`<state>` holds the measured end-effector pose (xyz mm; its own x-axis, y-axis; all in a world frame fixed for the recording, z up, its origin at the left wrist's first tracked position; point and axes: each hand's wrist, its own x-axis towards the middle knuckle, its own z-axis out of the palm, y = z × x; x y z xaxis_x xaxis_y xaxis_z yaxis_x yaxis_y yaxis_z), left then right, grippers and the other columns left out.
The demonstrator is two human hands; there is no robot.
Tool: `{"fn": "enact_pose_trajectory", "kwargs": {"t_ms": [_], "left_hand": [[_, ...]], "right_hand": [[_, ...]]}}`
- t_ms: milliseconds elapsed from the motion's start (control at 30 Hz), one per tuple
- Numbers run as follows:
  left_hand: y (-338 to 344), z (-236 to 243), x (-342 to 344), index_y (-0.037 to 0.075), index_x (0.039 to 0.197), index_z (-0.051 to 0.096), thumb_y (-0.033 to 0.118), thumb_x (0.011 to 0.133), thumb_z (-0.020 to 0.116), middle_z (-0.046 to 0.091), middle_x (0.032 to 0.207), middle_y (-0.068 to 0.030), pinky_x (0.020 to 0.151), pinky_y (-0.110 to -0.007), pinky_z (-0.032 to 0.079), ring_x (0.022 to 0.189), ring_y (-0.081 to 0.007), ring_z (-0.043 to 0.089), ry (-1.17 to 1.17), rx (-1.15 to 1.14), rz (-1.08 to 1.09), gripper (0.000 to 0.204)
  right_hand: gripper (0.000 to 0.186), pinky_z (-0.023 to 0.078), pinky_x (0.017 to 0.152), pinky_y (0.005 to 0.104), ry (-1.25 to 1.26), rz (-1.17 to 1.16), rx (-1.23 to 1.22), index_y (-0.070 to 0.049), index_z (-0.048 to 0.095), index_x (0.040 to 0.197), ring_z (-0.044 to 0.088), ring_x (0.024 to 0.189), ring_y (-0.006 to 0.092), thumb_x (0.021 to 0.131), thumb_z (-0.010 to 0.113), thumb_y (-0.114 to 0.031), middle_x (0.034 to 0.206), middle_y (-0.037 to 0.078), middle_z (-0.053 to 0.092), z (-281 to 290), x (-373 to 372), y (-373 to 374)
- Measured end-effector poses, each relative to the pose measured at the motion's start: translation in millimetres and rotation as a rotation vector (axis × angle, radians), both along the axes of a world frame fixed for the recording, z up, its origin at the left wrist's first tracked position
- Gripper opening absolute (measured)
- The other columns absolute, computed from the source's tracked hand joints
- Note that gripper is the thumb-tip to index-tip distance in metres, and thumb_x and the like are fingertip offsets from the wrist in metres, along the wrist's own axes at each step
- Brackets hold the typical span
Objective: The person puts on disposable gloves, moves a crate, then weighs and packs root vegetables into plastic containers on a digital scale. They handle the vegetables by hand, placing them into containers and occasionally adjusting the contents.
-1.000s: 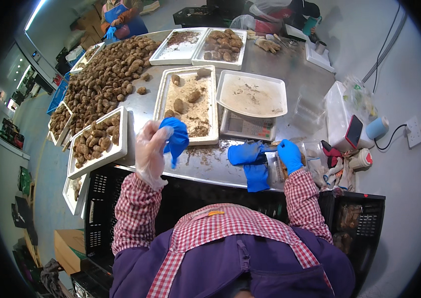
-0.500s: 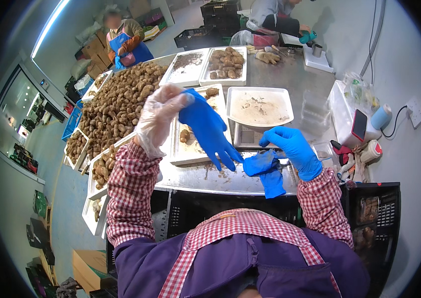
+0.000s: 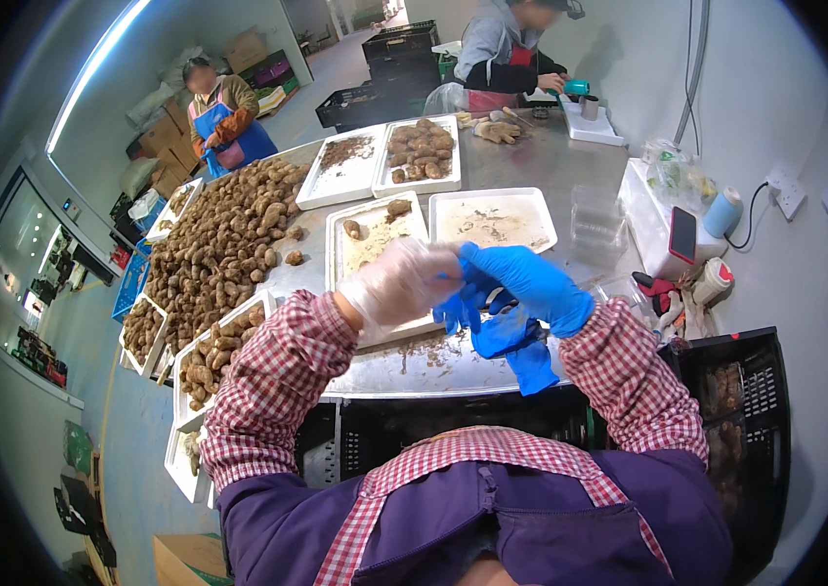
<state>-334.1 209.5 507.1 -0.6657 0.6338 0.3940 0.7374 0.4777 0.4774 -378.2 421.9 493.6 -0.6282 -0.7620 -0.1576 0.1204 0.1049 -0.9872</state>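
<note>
My left hand point(image 3: 397, 278), in a clear plastic glove, is closed at the upper end of a loose blue glove point(image 3: 461, 308). My right hand point(image 3: 521, 276), in a blue glove, meets it there with fingers bent around the same glove. Beneath and to the right, more blue gloves point(image 3: 529, 363) lie on the steel table point(image 3: 394, 373). Behind my hands are a soiled white tray point(image 3: 355, 256) with a few brown tubers and a pale weighing tray point(image 3: 502, 210).
A tuber pile point(image 3: 213, 234) and full trays point(image 3: 201, 376) cover the left. Two co-workers point(image 3: 228, 132) point(image 3: 502, 63) are across the table. A phone point(image 3: 684, 234) and white box point(image 3: 653, 200) stand right; black crates point(image 3: 731, 420) sit along the near edge.
My left hand has moved right and down with the dangling glove. My right hand has risen from the gloves on the table to join it at the held glove.
</note>
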Motion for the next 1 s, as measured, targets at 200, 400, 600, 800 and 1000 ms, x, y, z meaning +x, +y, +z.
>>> {"fn": "enact_pose_trajectory", "kwargs": {"t_ms": [200, 400, 600, 800, 1000], "left_hand": [[16, -22, 5, 0.007, 0.083, 0.059, 0.010, 0.080, 0.061, 0.062, 0.080, -0.0088, 0.063, -0.033, 0.053, 0.063, -0.0245, 0.062, 0.479, -0.434, 0.184, 0.005], [36, -36, -17, 0.002, 0.091, 0.060, 0.022, 0.091, 0.054, 0.064, 0.071, -0.0172, 0.072, -0.041, 0.052, 0.070, -0.0306, 0.064, 0.084, -0.351, 0.608, 0.020], [21, -41, -51, 0.002, 0.098, 0.063, 0.014, 0.086, 0.053, 0.062, 0.103, -0.0179, 0.096, -0.041, 0.040, 0.108, -0.0312, 0.053, 0.131, -0.612, 0.533, 0.020], [21, -62, -57, -0.001, 0.102, 0.065, 0.009, 0.083, 0.053, 0.056, 0.108, -0.0199, 0.098, -0.037, 0.037, 0.114, -0.0284, 0.045, 0.379, -1.240, 0.456, 0.025], [29, -60, -40, -0.002, 0.098, 0.065, 0.009, 0.082, 0.057, 0.059, 0.102, -0.0134, 0.091, -0.030, 0.042, 0.094, -0.0235, 0.053, 0.439, -1.084, 0.470, 0.021]], "right_hand": [[0.027, 0.049, 0.063, 0.0260, 0.116, -0.283, 0.047, -0.003, 0.065, 0.101, 0.062, 0.073, 0.0123, 0.090, 0.058, -0.026, 0.082, 0.005, 0.067, -22, -4, -3], [0.021, 0.045, 0.056, 0.0212, 0.065, -0.422, -0.418, -0.003, 0.067, 0.096, 0.058, 0.065, 0.0104, 0.092, 0.051, -0.015, 0.075, 0.002, 0.064, -36, -3, -8], [0.018, 0.043, 0.062, 0.0203, -0.247, -0.420, -0.347, -0.007, 0.064, 0.093, 0.051, 0.068, 0.0067, 0.091, 0.056, -0.023, 0.080, -0.002, 0.057, -52, -23, -22], [0.034, 0.041, 0.060, 0.0243, 0.068, -0.275, 0.202, -0.008, 0.061, 0.082, 0.045, 0.063, 0.0098, 0.082, 0.067, -0.041, 0.069, -0.002, 0.048, -53, -50, -28], [0.043, 0.043, 0.055, 0.0291, 0.216, -0.286, 0.339, -0.003, 0.064, 0.073, 0.050, 0.060, 0.0141, 0.075, 0.071, -0.046, 0.067, 0.005, 0.058, -67, -73, -36]]}}
